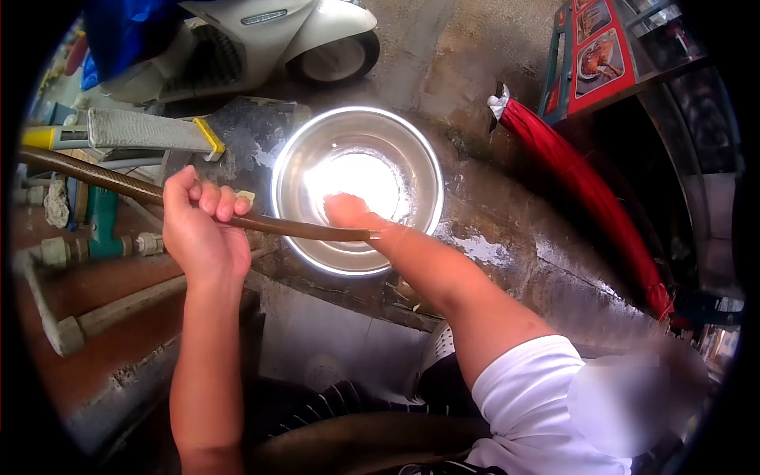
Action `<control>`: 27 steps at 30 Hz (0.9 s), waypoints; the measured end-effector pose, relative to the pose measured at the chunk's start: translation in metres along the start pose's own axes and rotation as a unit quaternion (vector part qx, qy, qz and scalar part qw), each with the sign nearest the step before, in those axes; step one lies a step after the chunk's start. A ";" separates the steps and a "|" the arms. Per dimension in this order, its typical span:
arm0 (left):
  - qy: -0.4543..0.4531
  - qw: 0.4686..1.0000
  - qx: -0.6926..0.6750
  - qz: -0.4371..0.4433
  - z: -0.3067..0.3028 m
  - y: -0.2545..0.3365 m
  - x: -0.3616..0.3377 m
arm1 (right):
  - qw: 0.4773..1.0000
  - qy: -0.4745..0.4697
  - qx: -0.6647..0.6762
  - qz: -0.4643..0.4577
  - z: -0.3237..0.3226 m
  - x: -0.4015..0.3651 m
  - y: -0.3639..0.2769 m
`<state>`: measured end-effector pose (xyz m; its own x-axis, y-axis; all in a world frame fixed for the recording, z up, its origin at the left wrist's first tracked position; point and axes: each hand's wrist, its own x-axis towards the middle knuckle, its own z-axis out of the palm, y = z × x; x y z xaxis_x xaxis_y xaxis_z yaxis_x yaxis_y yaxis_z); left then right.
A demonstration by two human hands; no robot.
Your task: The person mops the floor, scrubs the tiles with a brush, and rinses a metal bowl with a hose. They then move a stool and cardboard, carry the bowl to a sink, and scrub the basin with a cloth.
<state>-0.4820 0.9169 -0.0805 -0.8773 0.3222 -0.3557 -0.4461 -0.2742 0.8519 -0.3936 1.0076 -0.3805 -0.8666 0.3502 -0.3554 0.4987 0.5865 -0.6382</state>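
My left hand point(207, 229) is closed around a brown hose point(293, 228) that comes in from the left edge. The hose's open end lies over or just above my right wrist, with a small wet glint at its mouth. A round stainless steel basin point(279, 170) stands on the wet ground in front of me. My right hand point(346, 210) reaches into the basin from the right. Its fingers point down and are lost in the bright glare, so whether they hold anything is hidden.
A folded ladder-like piece with yellow ends point(150, 131) lies left of the basin, near green and white pipes point(103, 222). A white scooter point(261, 47) is parked behind. At right are a folded red umbrella point(586, 190) and a red stand with food pictures point(599, 59).
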 end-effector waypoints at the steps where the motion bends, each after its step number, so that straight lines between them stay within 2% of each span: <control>1: 0.001 1.000 0.005 0.007 0.000 -0.002 0.000 | 1.000 0.007 0.018 0.009 0.005 -0.001 0.000; 3: -0.029 0.999 -0.001 -0.022 -0.007 -0.008 -0.001 | 0.998 0.028 0.053 0.031 0.012 -0.002 0.005; 4: -0.043 0.998 -0.004 -0.047 -0.008 -0.018 -0.004 | 0.996 0.074 0.046 0.034 0.011 -0.005 0.007; 6: -0.052 0.993 0.018 -0.104 -0.013 -0.048 -0.015 | 0.995 0.077 -0.035 0.044 0.041 0.019 0.024; 8: -0.075 0.981 0.064 -0.170 -0.019 -0.089 -0.032 | 0.984 0.006 -0.177 -0.014 0.032 0.017 0.015; 9: -0.102 0.970 0.085 -0.203 -0.023 -0.105 -0.037 | 0.987 0.076 -0.138 0.029 0.054 0.029 0.014; 10: -0.101 0.969 0.102 -0.203 -0.026 -0.119 -0.040 | 0.996 0.078 0.015 -0.028 0.075 0.037 0.020; 11: -0.099 0.967 0.119 -0.201 -0.028 -0.131 -0.042 | 0.979 0.080 0.167 -0.087 0.097 0.047 0.029; 12: -0.096 0.966 0.137 -0.198 -0.029 -0.139 -0.044 | 0.934 0.081 0.315 -0.146 0.116 0.054 0.037; 13: -0.096 0.968 0.135 -0.186 -0.029 -0.143 -0.044 | 0.864 0.082 0.455 -0.202 0.136 0.062 0.044; 14: -0.097 0.971 0.133 -0.175 -0.030 -0.145 -0.042 | 0.768 0.082 0.582 -0.254 0.153 0.069 0.048; 16: -0.099 0.975 0.127 -0.154 -0.032 -0.152 -0.045 | 0.736 0.112 0.628 -0.228 0.160 0.090 0.040; 18: -0.106 0.973 0.158 -0.129 -0.026 -0.161 -0.059 | 0.862 0.162 0.475 -0.065 0.166 0.124 0.021; 20: -0.107 0.970 0.190 -0.113 -0.014 -0.164 -0.071 | 0.930 0.198 0.293 0.102 0.152 0.149 -0.005; 21: -0.108 0.968 0.203 -0.102 -0.011 -0.165 -0.069 | 0.899 0.195 0.356 0.167 0.139 0.149 -0.006; 22: -0.108 0.966 0.216 -0.090 -0.010 -0.168 -0.065 | 0.812 0.187 0.508 0.218 0.105 0.126 -0.011; 23: -0.107 0.964 0.229 -0.079 -0.011 -0.170 -0.061 | 0.674 0.185 0.666 0.261 0.075 0.104 -0.012; 24: -0.109 0.949 0.292 -0.046 -0.019 -0.176 -0.052 | 0.551 0.190 0.760 0.288 0.049 0.090 -0.016; 25: -0.093 0.953 0.283 -0.048 -0.019 -0.177 -0.047 | 0.484 0.194 0.798 0.303 0.037 0.081 -0.017; 26: -0.078 0.957 0.274 -0.053 -0.016 -0.180 -0.043 | 0.448 0.192 0.816 0.309 0.025 0.075 -0.022; 27: -0.066 0.961 0.262 -0.058 -0.011 -0.184 -0.038 | 0.446 0.192 0.816 0.313 0.024 0.069 -0.025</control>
<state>-0.3689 0.9449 -0.2282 -0.7810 0.4450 -0.4382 -0.3598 0.2528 0.8981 -0.4664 0.9995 -0.4050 -0.3417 0.3547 -0.8703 -0.3061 -0.9176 -0.2537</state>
